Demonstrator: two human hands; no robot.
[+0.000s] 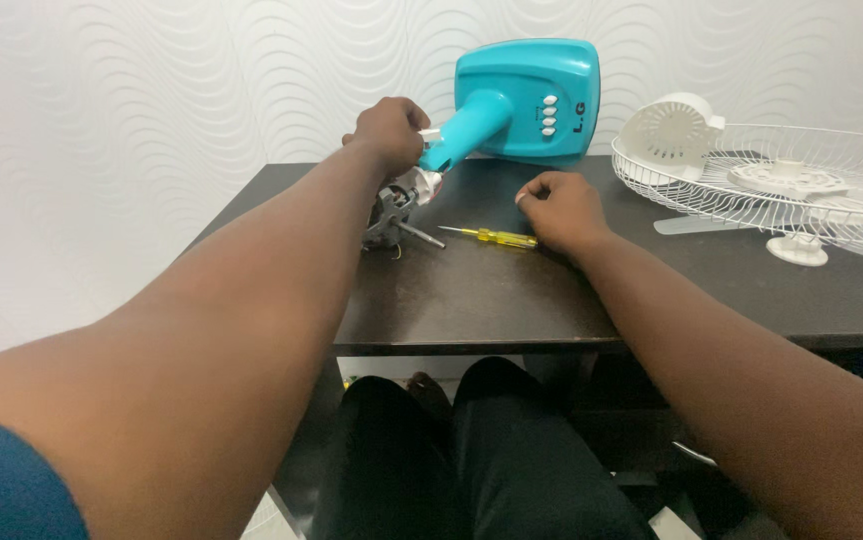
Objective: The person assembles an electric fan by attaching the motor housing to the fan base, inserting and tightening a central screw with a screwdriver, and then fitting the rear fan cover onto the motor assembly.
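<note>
- Turquoise plastic fan stand (511, 105), with a boxy base, a row of white push buttons and a tapering neck, lies tipped over at the back of the dark rectangular surface (511, 290), its neck pointing toward the person.
- Left hand (389, 130) has its fingers closed round the white end of the stand's neck, gripping it from above.
- Grey metal fan motor (391, 215) with a bare shaft sits just below that neck end, partly hidden by the left forearm; whether it touches the neck I cannot tell.
- Right hand (559, 205) rests on the surface in front of the stand's base, fingers curled under into a loose fist; nothing shows in its grip, and whether something small is inside I cannot tell.
- Yellow-handled screwdriver (489, 236) with a thin metal blade lies flat on the surface in front of the stand, between the motor and the right hand, its handle end just beside the knuckles.
- White wire fan guard (801, 180) lies flat to the right of the stand, with a white vented plastic motor cover (669, 128) on its near rim.
- White round cap (797, 250) sits on the surface just in front of the guard.
</note>
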